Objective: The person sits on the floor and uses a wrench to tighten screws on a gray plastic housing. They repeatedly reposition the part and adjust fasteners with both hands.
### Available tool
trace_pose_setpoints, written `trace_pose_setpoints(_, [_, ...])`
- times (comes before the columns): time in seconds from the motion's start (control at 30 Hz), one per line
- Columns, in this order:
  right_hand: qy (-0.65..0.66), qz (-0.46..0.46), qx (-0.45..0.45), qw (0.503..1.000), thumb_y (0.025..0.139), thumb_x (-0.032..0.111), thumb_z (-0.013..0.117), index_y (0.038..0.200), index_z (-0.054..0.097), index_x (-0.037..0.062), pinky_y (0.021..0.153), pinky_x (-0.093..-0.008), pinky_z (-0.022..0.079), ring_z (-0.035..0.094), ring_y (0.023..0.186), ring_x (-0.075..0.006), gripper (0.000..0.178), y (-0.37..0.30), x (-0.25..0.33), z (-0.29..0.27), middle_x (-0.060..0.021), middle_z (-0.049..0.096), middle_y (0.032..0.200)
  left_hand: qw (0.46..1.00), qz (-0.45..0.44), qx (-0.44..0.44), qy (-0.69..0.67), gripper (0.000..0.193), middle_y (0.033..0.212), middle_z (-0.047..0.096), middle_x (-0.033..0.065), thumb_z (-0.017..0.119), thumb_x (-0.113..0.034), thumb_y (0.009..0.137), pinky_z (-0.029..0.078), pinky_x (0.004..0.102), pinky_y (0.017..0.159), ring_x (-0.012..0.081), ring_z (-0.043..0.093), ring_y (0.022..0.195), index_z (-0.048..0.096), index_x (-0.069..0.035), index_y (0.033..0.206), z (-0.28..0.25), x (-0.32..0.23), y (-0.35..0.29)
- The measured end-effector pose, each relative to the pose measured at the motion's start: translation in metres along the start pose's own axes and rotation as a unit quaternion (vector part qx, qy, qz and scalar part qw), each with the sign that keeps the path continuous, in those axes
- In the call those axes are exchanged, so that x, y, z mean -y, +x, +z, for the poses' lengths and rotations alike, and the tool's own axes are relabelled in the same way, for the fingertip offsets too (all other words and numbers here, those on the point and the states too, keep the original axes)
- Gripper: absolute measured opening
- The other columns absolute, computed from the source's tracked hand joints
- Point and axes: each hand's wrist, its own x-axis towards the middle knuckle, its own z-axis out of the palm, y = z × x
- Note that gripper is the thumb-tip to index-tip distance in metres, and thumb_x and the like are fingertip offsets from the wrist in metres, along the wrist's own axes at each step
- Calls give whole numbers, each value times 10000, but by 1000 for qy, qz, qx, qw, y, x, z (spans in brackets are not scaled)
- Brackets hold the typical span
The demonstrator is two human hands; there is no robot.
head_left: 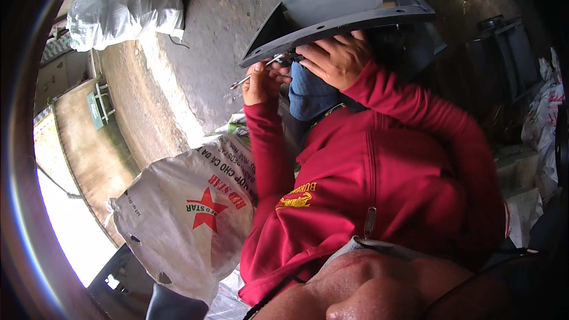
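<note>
At the upper middle of the view, a dark grey, curved panel with a hole-dotted rim (338,7) sits tilted just beyond the person's lap, its near edge facing the body. Below the left part of that edge, the left hand (264,82) pinches a slender silver metal rod (242,82) between thumb and fingers; one end points out to the lower left, the other reaches up to the rim, beside a small dark fitting (288,57). The right hand (339,59) lies against the underside of the same edge, fingers slightly spread — whether they pinch anything there, I cannot tell. Both forearms wear the sleeves of a red zip-front jacket (344,160), and a leg in blue fabric (311,92) shows under the panel. To the left lies a crumpled white sack with a red star (178,219); farther off, a bundle in whitish plastic (127,15) rests on the grey floor (222,21).
</note>
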Motion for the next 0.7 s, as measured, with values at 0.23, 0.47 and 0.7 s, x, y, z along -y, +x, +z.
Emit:
trace_pose_setpoints(0.23, [6,-1,-7,1000,771,256,682,999,648,205,845,-384,379,596,922,-149,235,4,-2,-1,60,618,961,900,164,-69,398,206,764,692,146,546,-131,965,553,298,576,202,675,622,644,44,1014,73,-34,-20])
trace_pose_setpoints(0.47, [-2,20,83,996,816,357,693,1066,664,232,900,-429,380,572,1022,-183,281,-4,-2,-5,43,615,1066,567,311,-8,763,40,727,667,134,676,-67,851,527,339,528,257,689,619,686,-57,888,110,-35,-4])
trace_pose_setpoints(0.7, [9,-11,-5,1000,759,257,688,984,647,205,861,-376,387,593,904,-146,235,3,-1,-4,66,610,927,993,-26,-60,-96,252,825,664,99,545,-232,975,575,373,587,235,666,672,645,-3,1014,-1,10,1])
